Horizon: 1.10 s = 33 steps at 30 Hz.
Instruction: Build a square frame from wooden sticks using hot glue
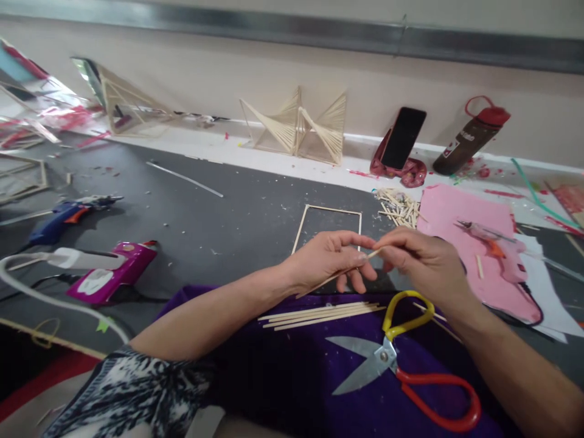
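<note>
Both my hands meet over the near edge of the grey table, at a thin wooden stick (pixel 326 281). My left hand (pixel 326 258) has the stick between thumb and fingers, its other fingers loosely curled. My right hand (pixel 422 258) pinches the stick's right end. Just beyond my hands lies a rectangular stick frame (pixel 335 209), partly hidden by them. Below, several loose sticks (pixel 319 316) rest on purple cloth (pixel 274 371). Beside them lie scissors (pixel 385 354) with spread blades, one yellow handle and one red.
A blue glue gun (pixel 59 222) and a magenta power strip (pixel 114 271) with cables lie at left. At right, a pink glue gun (pixel 504 252) rests on a pink sheet (pixel 456 210), near short stick pieces (pixel 399 207). Stick models (pixel 296 128), a phone (pixel 404 139) and a bottle (pixel 472 139) stand behind.
</note>
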Each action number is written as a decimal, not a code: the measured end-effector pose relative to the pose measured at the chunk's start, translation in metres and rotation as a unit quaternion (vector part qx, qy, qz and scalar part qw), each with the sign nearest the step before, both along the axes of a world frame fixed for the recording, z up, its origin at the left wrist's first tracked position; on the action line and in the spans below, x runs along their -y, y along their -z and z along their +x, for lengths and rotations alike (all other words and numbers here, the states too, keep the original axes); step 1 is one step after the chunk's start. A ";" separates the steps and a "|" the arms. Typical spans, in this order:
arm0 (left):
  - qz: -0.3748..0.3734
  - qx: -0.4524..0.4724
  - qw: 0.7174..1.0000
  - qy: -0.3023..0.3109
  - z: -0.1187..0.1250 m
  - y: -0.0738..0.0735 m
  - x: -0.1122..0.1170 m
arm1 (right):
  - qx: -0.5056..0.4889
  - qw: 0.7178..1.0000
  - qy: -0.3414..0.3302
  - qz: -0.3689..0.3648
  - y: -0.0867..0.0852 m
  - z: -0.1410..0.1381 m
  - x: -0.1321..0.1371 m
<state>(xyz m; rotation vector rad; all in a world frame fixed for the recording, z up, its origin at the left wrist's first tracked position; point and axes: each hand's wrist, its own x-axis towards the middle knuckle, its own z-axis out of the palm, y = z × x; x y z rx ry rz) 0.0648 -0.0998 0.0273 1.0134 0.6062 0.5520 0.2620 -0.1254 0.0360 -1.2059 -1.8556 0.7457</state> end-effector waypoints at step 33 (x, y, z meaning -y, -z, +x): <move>0.167 -0.213 0.963 -0.016 -0.006 0.002 -0.007 | -0.281 0.944 0.147 -0.087 -0.015 0.056 -0.024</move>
